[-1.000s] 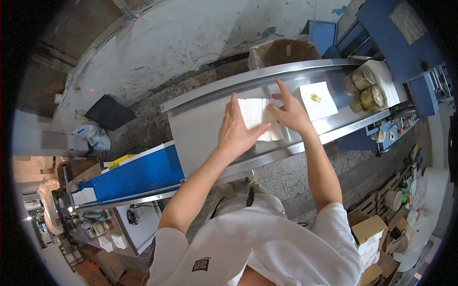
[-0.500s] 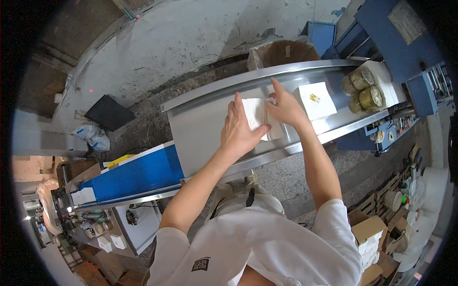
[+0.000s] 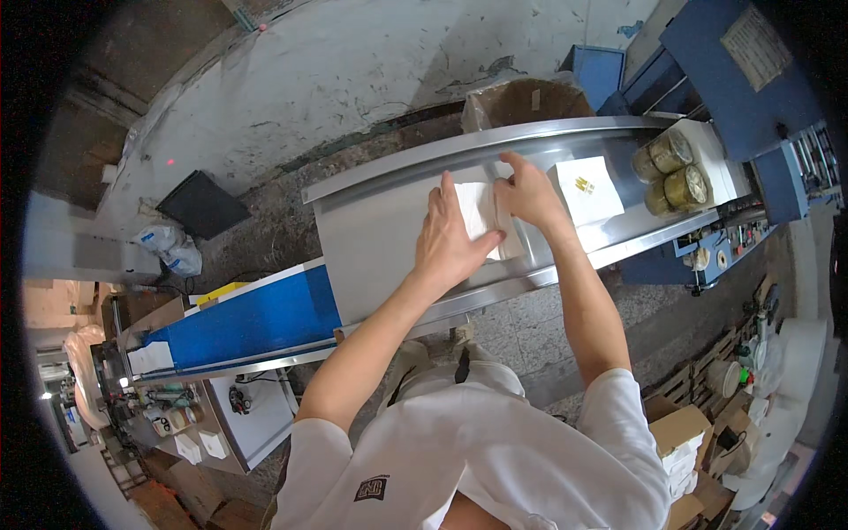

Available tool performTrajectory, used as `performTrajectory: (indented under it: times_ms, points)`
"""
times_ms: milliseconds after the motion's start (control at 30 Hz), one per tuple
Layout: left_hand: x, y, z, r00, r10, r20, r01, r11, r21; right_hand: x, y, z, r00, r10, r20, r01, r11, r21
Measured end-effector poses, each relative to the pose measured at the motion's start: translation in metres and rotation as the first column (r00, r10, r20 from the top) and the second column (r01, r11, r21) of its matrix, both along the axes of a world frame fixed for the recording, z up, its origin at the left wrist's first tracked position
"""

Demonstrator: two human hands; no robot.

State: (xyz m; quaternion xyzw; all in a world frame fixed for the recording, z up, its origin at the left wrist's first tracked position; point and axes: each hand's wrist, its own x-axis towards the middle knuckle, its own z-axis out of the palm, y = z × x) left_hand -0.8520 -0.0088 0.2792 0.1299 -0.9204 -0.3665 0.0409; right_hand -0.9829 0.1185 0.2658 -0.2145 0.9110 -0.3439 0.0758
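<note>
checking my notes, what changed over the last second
The left hand shifted slightly right and the right hand's fingers drew slightly left; they are closer together at the white stack, with less of it showing between them. The white block with the gold mark stayed on the metal table.

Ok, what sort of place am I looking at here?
Likely a small packing workshop: a metal-edged worktable runs between a blue belt-like surface and blue machinery, with an open cardboard box at lower right.
</note>
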Motion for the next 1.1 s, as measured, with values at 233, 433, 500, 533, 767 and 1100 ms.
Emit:
performTrajectory:
  times_ms: [233, 433, 500, 533, 767, 1100]
  points:
    - [-0.001, -0.001, -0.002, 1.0, -0.015, 0.003, 0.015, 1.0, -0.015, -0.003, 0.014, -0.016, 0.996, -0.001, 0.084, 0.011, 0.993, -0.121]
    - [0.005, -0.038, -0.045, 0.982, 0.125, 0.139, -0.18, 0.828, 0.53, 0.045, 0.035, -0.029, 0.703, 0.076, 0.707, 0.433, 0.743, -0.51]
    - [0.004, -0.038, -0.043, 0.991, -0.001, 0.131, -0.096, 0.672, 0.735, 0.06, 0.038, -0.049, 0.749, 0.166, 0.642, 0.392, 0.67, -0.631]
    - [0.006, -0.041, -0.042, 0.99, -0.104, 0.094, -0.035, 0.465, 0.885, 0.074, 0.043, -0.045, 0.777, 0.099, 0.621, 0.345, 0.76, -0.552]
    - [-0.005, -0.039, -0.042, 0.993, -0.049, 0.109, -0.077, 0.433, 0.898, 0.095, 0.02, -0.047, 0.773, 0.153, 0.615, 0.35, 0.705, -0.616]
    - [0.006, -0.035, -0.041, 0.994, 0.045, 0.097, -0.107, 0.408, 0.906, 0.109, -0.017, -0.044, 0.983, 0.115, 0.145, -0.045, 0.908, -0.416]
